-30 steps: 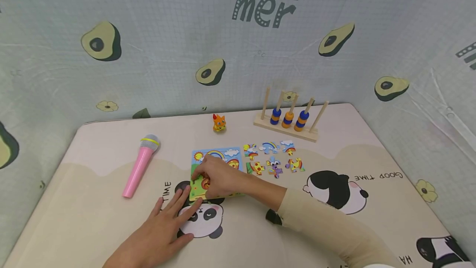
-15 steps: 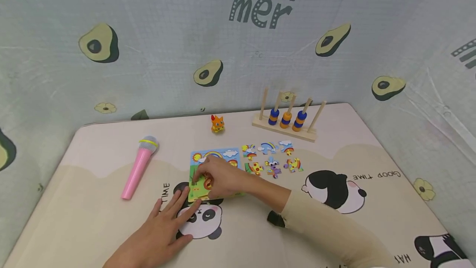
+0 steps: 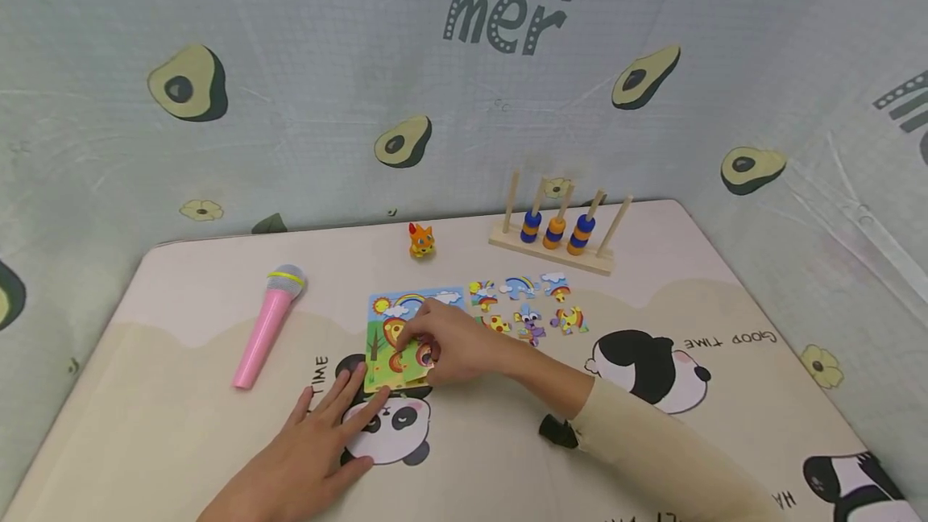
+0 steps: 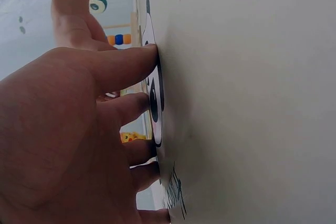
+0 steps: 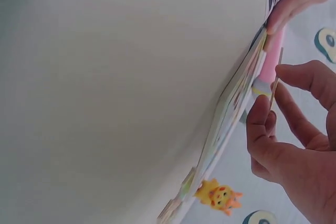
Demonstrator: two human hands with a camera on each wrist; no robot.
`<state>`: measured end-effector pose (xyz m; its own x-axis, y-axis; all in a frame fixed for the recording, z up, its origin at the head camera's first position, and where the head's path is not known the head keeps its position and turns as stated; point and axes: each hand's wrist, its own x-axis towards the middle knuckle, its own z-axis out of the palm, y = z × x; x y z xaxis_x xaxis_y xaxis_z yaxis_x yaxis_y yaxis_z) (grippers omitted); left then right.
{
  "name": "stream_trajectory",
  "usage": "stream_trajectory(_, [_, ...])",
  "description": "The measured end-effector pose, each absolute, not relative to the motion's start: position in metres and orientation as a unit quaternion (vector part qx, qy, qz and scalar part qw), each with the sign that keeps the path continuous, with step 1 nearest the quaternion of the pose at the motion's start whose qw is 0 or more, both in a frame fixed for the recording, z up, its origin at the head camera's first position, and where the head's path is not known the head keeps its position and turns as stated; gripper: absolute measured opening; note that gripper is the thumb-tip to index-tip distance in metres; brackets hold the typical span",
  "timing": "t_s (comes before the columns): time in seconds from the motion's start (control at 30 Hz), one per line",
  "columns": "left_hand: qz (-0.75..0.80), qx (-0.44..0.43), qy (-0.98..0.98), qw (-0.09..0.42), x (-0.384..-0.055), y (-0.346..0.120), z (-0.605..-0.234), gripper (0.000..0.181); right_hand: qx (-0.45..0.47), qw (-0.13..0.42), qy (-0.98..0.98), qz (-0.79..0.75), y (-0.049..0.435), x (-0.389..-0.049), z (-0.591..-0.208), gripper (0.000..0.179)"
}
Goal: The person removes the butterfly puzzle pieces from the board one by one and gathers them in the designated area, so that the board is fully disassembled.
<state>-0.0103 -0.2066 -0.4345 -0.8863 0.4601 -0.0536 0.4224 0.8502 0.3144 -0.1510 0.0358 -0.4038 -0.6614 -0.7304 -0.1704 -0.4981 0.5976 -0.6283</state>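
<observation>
My right grip (image 3: 453, 342) pinched a thin piece (image 5: 274, 88) over the puzzle board (image 3: 377, 373), my left grip (image 3: 319, 433) lay spread at its near-left corner, and six loose pieces (image 3: 530, 325) at right apparently awaited placement.

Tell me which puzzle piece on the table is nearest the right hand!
The red-spotted yellow piece, left end of the front row; the other five lie farther right or farther back.

The puzzle board (image 3: 384, 337) shows sky blue over green, with a printed rainbow (image 3: 410, 300); the puzzle pieces (image 3: 519, 288) mix blue, yellow, red and purple; the microphone (image 3: 268, 329) is pink, yellow and grey; the toy fox (image 3: 421, 240) is orange; the rings (image 3: 582, 234) are blue and orange; the beige tablecloth (image 3: 493, 449) bears black-and-white pandas (image 3: 652, 373)
</observation>
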Motion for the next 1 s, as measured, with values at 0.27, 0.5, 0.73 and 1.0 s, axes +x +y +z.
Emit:
stream_trajectory(0.27, [0.140,0.230,0.962,0.043,-0.009,-0.206,-0.436,0.073,-0.346,0.197,0.868,-0.296,0.059,-0.149,-0.405,0.050])
stream_trajectory(0.5, [0.142,0.227,0.962,0.044,-0.009,-0.206,-0.437,0.074,-0.326,0.195,0.873,-0.306,0.077,-0.145,-0.405,0.056])
stream_trajectory(0.73, [0.139,0.227,0.963,0.045,-0.009,-0.205,-0.438,0.073,-0.312,0.187,0.877,-0.314,0.097,-0.143,-0.407,0.055])
stream_trajectory(1.0, [0.139,0.224,0.963,0.055,-0.010,-0.205,-0.436,0.074,-0.310,0.185,0.871,-0.333,0.118,-0.140,-0.408,0.053])
